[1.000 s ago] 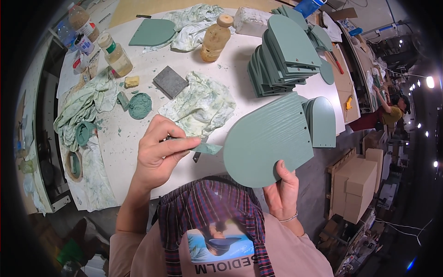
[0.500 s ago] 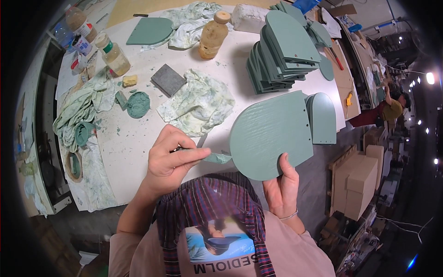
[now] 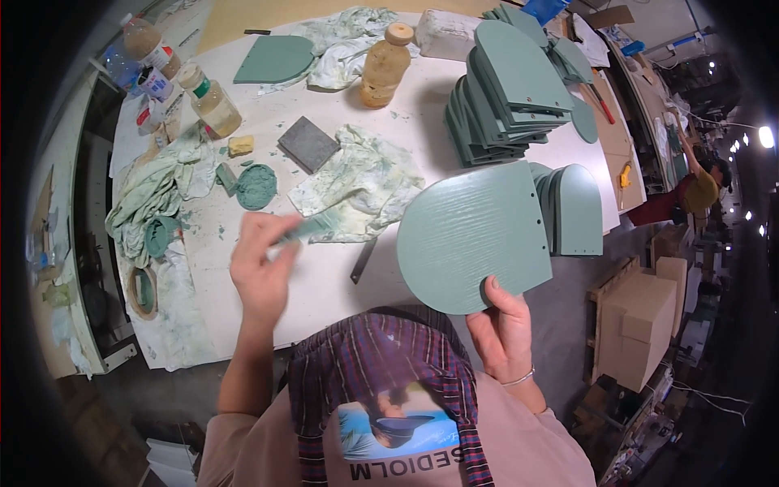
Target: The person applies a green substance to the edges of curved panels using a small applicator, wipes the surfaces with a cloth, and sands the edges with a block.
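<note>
Nearest the body, the right hand (image 3: 505, 329) holds a flat sage-green board with one rounded end (image 3: 475, 239), thumb on its face and fingers underneath, in front of the white tabletop (image 3: 207, 284). With only one edge pinched, a loosened thumb could let it tilt or drop. The left hand (image 3: 264, 260) is mostly closed, fingertips pinching a thin, flat green piece (image 3: 315, 226), motion-blurred, near a crumpled green-stained white cloth (image 3: 365, 191); a careless swing might smear or scratch the board. Farther off, a bump could topple the uneven stack of matching green boards (image 3: 519, 69).
</note>
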`<state>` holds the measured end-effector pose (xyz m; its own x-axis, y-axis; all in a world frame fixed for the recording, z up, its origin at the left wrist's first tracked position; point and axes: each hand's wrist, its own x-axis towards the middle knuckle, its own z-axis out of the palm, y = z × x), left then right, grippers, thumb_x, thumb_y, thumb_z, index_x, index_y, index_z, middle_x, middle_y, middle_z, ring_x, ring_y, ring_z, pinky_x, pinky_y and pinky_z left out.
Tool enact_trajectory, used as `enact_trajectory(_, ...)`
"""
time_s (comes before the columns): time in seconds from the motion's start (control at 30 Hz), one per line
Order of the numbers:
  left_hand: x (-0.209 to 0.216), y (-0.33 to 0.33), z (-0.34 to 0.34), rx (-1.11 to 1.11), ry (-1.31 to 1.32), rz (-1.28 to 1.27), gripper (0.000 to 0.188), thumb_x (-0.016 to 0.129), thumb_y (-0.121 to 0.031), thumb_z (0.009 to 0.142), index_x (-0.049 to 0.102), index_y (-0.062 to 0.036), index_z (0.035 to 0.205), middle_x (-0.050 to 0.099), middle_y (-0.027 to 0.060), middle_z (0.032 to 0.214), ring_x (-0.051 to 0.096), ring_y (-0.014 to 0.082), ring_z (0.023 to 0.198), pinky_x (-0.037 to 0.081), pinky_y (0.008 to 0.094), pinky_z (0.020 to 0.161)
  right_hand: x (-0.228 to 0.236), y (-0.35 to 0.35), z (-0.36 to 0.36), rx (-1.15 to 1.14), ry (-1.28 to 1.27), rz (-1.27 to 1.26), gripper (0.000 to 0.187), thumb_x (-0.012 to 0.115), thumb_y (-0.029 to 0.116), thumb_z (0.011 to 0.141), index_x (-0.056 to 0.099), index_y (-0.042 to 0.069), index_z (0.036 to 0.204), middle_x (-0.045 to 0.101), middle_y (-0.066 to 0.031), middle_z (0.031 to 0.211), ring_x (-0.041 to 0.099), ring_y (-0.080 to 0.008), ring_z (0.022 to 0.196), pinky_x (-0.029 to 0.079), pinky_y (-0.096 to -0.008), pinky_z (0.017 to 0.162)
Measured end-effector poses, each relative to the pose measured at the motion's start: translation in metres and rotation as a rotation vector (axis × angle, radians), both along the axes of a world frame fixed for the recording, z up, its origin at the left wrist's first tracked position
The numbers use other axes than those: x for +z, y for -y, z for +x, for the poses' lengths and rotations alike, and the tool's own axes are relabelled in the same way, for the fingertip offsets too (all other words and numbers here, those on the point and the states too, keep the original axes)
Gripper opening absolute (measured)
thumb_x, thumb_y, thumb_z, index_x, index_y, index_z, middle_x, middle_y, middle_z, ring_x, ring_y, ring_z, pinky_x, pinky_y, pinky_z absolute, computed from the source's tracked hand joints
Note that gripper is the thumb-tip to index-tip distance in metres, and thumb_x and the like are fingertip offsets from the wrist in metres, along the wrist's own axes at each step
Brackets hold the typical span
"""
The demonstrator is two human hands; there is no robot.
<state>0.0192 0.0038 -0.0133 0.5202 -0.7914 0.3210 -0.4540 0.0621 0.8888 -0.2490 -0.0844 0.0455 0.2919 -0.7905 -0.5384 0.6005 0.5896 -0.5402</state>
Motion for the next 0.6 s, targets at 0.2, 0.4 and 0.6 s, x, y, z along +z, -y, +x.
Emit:
enact_trajectory(0.2,-0.101,-0.027,0.088,0.463,0.210,0.239,0.036,0.066,0.004,0.075,0.066,-0.0062,0.110,0.060,0.0084,0.100,0.056,0.0265,0.096,0.044,0.0321,0.086,-0.012,-0.002,0.001,0.143,-0.203,-0.134,0.047,0.064,0.005,0.088,0.046,0.001,0.131,0.056,-0.0110,0.125,0.055,-0.0233,0.117,0.043,-0.0406,0.102)
enact_trajectory(0.4,-0.093,0.011,0.063,0.421,0.651,0.232,0.040,0.073,-0.005,0.070,0.067,-0.0108,0.109,0.061,0.0082,0.111,0.055,0.0306,0.104,0.044,0.0422,0.091,-0.040,-0.002,-0.005,0.089,-0.294,-0.106,0.046,0.062,0.008,0.090,0.045,0.000,0.132,0.057,-0.0110,0.124,0.056,-0.0227,0.113,0.045,-0.0368,0.099)
enact_trajectory(0.6,-0.097,0.089,-0.020,-0.065,0.680,0.222,0.060,0.077,-0.023,0.068,0.058,-0.0096,0.123,0.056,0.0107,0.120,0.051,0.0291,0.112,0.039,0.0427,0.098,-0.042,-0.003,-0.005,0.033,-0.292,-0.153,0.041,0.060,0.009,0.093,0.047,0.000,0.130,0.058,-0.0108,0.121,0.058,-0.0217,0.111,0.046,-0.0354,0.097)
